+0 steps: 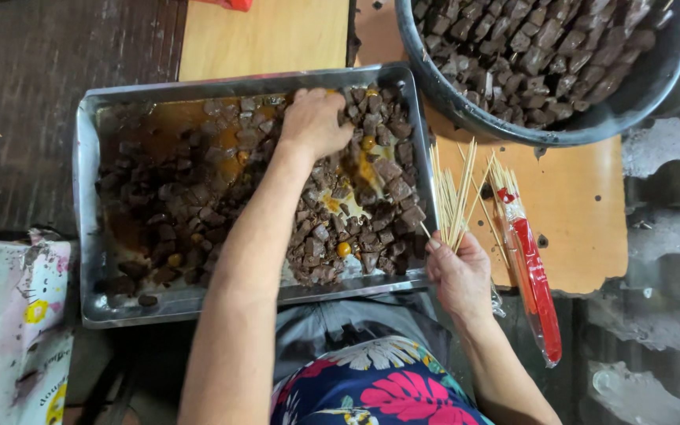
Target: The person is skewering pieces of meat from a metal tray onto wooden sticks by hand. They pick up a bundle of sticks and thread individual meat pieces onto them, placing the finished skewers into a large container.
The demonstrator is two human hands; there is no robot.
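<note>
Left hand (314, 120) on meat cubes (198, 197); right hand (458, 271) grips skewers (452, 197).

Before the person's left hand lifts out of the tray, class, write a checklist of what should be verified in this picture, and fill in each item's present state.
1. Left hand is on the meat cubes in the metal tray: ok.
2. A cube is actually pinched in its fingers: cannot tell, fingertips are hidden.
3. Right hand holds a bunch of bamboo skewers, points up: ok.
4. One skewer is separated from the bunch: not ok, they fan out together.
5. Tray sits fully on a support: cannot tell, its near edge rests at the lap.
6. Spare skewer packet lies within reach on the wooden board: ok.
</note>
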